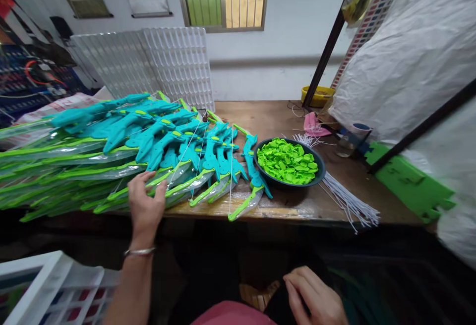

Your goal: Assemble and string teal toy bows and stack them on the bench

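Observation:
A large heap of toy bows [211,159], with turquoise grips, lime-green limbs, clear plastic parts and white strings, covers the left and middle of the workbench. My left hand [146,206] reaches over the front of the heap, its thumb and fingers apart. Its fingertips are at the green limb of one bow, seemingly touching it without a closed grip. Low in the view, my right hand [316,297] is near my lap, away from the bench. Its fingers are curled together, and whatever they hold, if anything, is hidden. One bow [254,171] lies at the heap's right end.
A dark bowl [290,187] of small lime-green plastic pieces [286,160] stands right of the bows. White ties or cords [349,201] hang over the bench's front edge. Farther right are a green plastic block [409,181] and white sacks [405,57]. A white crate [74,290] is at lower left.

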{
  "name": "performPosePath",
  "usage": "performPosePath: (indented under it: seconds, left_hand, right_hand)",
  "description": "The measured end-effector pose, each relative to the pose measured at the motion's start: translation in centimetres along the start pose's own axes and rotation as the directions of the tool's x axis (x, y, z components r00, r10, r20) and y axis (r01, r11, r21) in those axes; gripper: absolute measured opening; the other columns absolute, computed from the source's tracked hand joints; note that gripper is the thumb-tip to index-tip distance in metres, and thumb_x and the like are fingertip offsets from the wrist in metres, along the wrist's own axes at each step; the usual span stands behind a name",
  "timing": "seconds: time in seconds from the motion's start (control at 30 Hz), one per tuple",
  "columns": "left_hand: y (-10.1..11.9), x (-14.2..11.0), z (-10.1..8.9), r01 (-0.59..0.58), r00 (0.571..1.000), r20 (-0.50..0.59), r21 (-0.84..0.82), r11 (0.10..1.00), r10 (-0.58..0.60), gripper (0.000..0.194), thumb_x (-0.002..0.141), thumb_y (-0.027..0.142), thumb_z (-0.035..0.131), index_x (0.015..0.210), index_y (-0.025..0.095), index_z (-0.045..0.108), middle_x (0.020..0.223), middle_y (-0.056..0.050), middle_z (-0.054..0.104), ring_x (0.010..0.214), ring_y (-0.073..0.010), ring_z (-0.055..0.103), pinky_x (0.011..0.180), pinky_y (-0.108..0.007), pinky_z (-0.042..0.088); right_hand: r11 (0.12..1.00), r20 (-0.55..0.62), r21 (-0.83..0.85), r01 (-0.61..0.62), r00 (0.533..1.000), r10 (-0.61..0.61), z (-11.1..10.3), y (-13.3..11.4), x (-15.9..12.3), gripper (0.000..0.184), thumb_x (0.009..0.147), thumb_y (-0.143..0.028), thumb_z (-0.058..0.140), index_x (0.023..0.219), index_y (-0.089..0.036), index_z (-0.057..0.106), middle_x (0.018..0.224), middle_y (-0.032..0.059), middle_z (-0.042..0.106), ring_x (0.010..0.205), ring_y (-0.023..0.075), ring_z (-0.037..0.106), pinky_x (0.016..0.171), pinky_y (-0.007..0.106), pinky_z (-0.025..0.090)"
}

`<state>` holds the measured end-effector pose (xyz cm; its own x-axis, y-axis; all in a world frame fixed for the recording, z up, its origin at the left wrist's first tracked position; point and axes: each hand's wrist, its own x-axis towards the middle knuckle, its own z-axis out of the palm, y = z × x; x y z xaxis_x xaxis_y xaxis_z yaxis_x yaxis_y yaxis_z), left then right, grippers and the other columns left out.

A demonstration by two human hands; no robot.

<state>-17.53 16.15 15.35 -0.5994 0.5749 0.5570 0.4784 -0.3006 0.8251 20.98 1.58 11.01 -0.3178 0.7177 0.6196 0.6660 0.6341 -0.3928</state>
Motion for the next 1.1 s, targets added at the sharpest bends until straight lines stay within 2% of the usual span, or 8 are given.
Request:
performPosePath:
  seconds: [0.17,0.3,0.4,0.5,0.63,0.93,1.03,1.1]
  left_hand:
    - [1.7,-0.9,-4.1,-0.484,0.853,0.38,0.32,0.815,0.357,0.043,0.089,0.054,0.066,0.115,0.02,0.068,0.12,-0.015,0.066,0.117,-0.0373,0.058,0.108,-0.053,0.042]
    - [1.8,-2.9,0.6,-0.721,0.621,0.691,0.317,0.617,0.37,0.056,0.088,0.048,0.071,0.134,0.018,0.061,0.146,-0.019,0.054,0.145,-0.0401,0.039,0.12,-0.057,0.03]
    - [1.0,-4.1,5.2,-0.809,0.496,0.851,0.382,0.446,0.171,0.083,0.078,0.047,0.081,0.15,0.017,0.05,0.161,-0.022,0.038,0.153,-0.0446,0.024,0.121,-0.067,0.022]
    - [-0.3,-4.5,8.2,-0.84,0.459,0.888,0.444,0.312,-0.029,0.09,0.078,0.038,0.08,0.157,0.02,0.041,0.167,-0.02,0.028,0.149,-0.0468,0.029,0.11,-0.068,0.036]
    - [-1.6,-3.4,9.6,-0.849,0.459,0.886,0.458,0.263,-0.06,0.075,0.085,0.021,0.066,0.156,0.018,0.043,0.168,-0.019,0.026,0.14,-0.0442,0.041,0.101,-0.061,0.044]
    - [-1.7,0.8,12.1,-0.85,0.398,0.904,0.427,0.308,-0.156,0.102,0.067,0.039,0.085,0.155,0.009,0.043,0.166,-0.026,0.026,0.142,-0.0478,0.04,0.103,-0.06,0.045]
    - [0.1,0.9,10.3,-0.871,0.355,0.925,0.379,0.312,-0.132,0.097,0.072,0.034,0.083,0.156,0.012,0.041,0.166,-0.022,0.03,0.151,-0.046,0.03,0.111,-0.064,0.039]
    - [1.6,1.3,6.6,-0.898,0.317,0.948,0.304,0.319,-0.012,0.087,0.078,0.034,0.078,0.156,0.019,0.042,0.166,-0.014,0.033,0.156,-0.0397,0.021,0.12,-0.063,0.028]
  right_hand:
    - [0.989,0.042,-0.112,-0.094,0.994,0.1,4.1,2.5,1.5,0.029,0.102,-0.024,0.051,0.129,-0.018,0.06,0.112,0.0131,0.071,0.101,0.0256,0.073,0.083,0.038,0.063]
    - [0.972,0.166,-0.236,-0.008,0.985,0.048,7.9,5.3,6.3,0.075,0.089,-0.029,0.075,0.155,-0.017,0.04,0.158,0.0213,0.043,0.147,0.0397,0.04,0.111,0.056,0.048]
    - [0.958,0.271,-0.283,-0.04,0.955,0.12,10.6,6.7,10.3,0.094,0.077,-0.038,0.087,0.155,-0.017,0.04,0.167,0.0244,0.023,0.154,0.0466,0.02,0.115,0.065,0.036]
    - [0.963,0.352,-0.257,-0.082,0.92,0.172,13.0,8.2,12.9,0.083,0.076,-0.045,0.086,0.145,-0.014,0.053,0.166,0.0264,0.025,0.154,0.0482,0.016,0.115,0.068,0.029]
    - [0.971,0.383,-0.229,-0.065,0.911,0.151,15.5,10.1,14.9,0.053,0.082,-0.049,0.078,0.121,-0.015,0.068,0.158,0.0209,0.044,0.154,0.045,0.018,0.118,0.065,0.022]
    - [0.972,0.436,-0.233,-0.028,0.89,0.13,18.1,13.2,19.6,0.064,0.081,-0.058,0.073,0.129,-0.016,0.066,0.151,0.0158,0.054,0.152,0.0474,0.021,0.118,0.068,0.021]
    - [0.968,0.437,-0.25,-0.003,0.892,0.115,17.9,13.1,19.4,0.078,0.081,-0.058,0.074,0.144,-0.016,0.056,0.157,0.0166,0.047,0.151,0.0483,0.023,0.117,0.069,0.023]
    - [0.964,0.418,-0.265,0.015,0.903,0.101,17.4,12.5,18.7,0.085,0.083,-0.054,0.072,0.152,-0.013,0.046,0.162,0.019,0.038,0.152,0.0474,0.022,0.118,0.069,0.022]
